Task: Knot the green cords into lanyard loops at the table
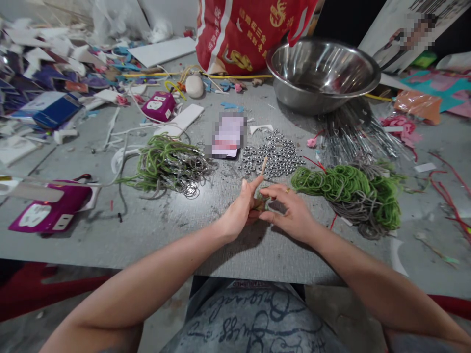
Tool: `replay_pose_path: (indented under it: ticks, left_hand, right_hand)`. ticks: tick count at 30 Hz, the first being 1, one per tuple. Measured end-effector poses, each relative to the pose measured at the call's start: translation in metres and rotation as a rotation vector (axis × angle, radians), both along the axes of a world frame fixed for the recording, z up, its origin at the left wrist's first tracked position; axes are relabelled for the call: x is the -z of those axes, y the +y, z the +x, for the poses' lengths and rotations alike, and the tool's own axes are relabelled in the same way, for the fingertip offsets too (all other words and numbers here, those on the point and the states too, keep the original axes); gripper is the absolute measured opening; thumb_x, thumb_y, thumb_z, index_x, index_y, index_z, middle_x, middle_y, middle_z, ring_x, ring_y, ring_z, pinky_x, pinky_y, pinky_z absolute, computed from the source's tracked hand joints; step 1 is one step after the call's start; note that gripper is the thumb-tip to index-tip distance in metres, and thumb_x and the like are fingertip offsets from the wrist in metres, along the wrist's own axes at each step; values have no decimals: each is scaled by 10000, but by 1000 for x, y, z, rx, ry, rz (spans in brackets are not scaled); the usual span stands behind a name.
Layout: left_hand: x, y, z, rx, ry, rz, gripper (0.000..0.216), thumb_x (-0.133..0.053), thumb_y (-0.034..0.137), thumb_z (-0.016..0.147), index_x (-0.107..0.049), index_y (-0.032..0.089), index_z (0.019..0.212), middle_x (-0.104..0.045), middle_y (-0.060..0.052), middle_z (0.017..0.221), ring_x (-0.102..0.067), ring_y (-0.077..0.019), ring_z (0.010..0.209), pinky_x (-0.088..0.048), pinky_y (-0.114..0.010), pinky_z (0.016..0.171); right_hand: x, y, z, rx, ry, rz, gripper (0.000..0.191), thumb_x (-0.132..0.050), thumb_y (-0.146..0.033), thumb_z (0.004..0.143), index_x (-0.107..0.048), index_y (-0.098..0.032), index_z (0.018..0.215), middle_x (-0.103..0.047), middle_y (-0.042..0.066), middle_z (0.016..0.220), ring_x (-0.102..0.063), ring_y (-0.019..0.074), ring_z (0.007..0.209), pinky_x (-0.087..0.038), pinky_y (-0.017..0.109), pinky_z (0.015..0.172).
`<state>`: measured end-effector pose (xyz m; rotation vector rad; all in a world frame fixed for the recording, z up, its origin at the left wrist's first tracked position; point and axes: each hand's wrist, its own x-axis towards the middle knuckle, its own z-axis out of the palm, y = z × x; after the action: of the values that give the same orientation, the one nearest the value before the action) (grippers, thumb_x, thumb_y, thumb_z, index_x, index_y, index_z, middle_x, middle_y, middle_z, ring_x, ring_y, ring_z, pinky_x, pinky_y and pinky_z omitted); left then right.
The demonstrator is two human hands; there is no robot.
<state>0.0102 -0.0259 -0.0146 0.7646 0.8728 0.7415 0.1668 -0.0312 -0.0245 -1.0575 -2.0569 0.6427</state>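
Observation:
My left hand (241,208) and my right hand (290,211) meet over the middle of the grey table (154,225), both pinching one green cord piece (260,202) between the fingertips. A thin wooden stick (264,165) rises from my left hand's fingers. Just beyond the hands lies a spread of small silver metal rings (274,157). A heap of green and grey cords (353,193) sits right of my right hand. Another bundle of green cords with metal rings attached (169,166) lies to the left.
A steel bowl (324,73) and a red printed bag (243,29) stand at the back. A phone (228,136) lies behind the rings. Silver wires (353,130) fan out under the bowl. Purple boxes (49,208), paper scraps and cables clutter the left side.

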Motion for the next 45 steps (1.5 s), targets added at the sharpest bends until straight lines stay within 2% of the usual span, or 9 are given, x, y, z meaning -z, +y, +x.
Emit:
replay_pose_path:
  ticks: [7, 22, 26, 29, 32, 35, 38, 40, 45]
  left_hand:
    - [1, -3, 3, -17, 25, 6, 707, -340, 670, 818, -333, 268, 1400, -599, -3, 693, -340, -69, 416, -230, -205, 442]
    - [2, -4, 2, 11, 53, 62, 708, -370, 665, 809, -344, 256, 1388, -412, 46, 534, -314, -84, 421, -210, -214, 423]
    - [-5, -2, 0, 36, 58, 101, 555, -525, 514, 808, -471, 239, 1287, -366, 58, 530, -314, -78, 449, -227, -208, 444]
    - [-12, 2, -5, 111, 127, 216, 302, -597, 409, 778, -643, 184, 975, -351, 57, 512, -285, -72, 463, -229, -210, 461]
    - [-19, 7, -13, 141, 274, 368, 215, -593, 354, 770, -629, 159, 684, -413, 36, 536, -328, -77, 506, -266, -210, 500]
    - [-24, 15, -24, 156, 363, 454, 234, -552, 351, 785, -617, 167, 656, -433, 35, 529, -334, -78, 497, -272, -214, 509]
    - [-30, 24, -37, 206, 497, 572, 240, -540, 359, 778, -616, 167, 655, -487, 16, 563, -370, -87, 519, -269, -218, 513]
    - [-34, 30, -46, 286, 589, 617, 248, -525, 377, 780, -630, 173, 685, -507, 12, 577, -398, -96, 538, -282, -218, 522]
    - [-44, 42, -64, 490, 845, 660, 261, -497, 374, 785, -571, 177, 632, -452, 31, 548, -386, -97, 540, -284, -206, 526]
  right_hand:
    - [2, -1, -2, -13, 49, 44, 234, -570, -399, 832, -665, -224, 957, -639, 56, 899, -583, 179, 882, -480, 354, 765]
    - [-1, -2, -1, 18, -4, 190, 182, -516, -275, 875, -691, -226, 861, -637, 41, 841, -564, 154, 813, -479, 337, 735]
    - [-8, -2, 1, 119, 162, 18, 169, -527, -309, 865, -674, -243, 812, -645, 32, 830, -597, 163, 816, -491, 343, 741]
    - [-14, 0, 5, 210, 448, -283, 176, -520, -393, 851, -605, -245, 807, -647, 18, 850, -579, 123, 604, -493, 297, 569]
    - [-24, 5, 14, 222, 722, -560, 244, -481, -488, 832, -485, -247, 793, -629, -8, 776, -482, 86, 426, -412, 248, 406]
    - [-35, 13, 26, 256, 829, -666, 275, -523, -510, 778, -413, -260, 748, -478, -70, 562, -402, 85, 373, -371, 238, 382]
    - [-36, 21, 41, 298, 831, -563, 273, -539, -488, 770, -396, -262, 717, -274, -103, 475, -266, 75, 341, -304, 230, 373]
    - [-32, 27, 50, 388, 717, -431, 275, -542, -493, 772, -421, -256, 703, -239, -100, 464, -222, 75, 360, -255, 228, 378]
    - [-20, 36, 76, 765, 80, 10, 265, -500, -466, 809, -547, -221, 722, -427, -35, 520, -379, 112, 462, -322, 270, 480]
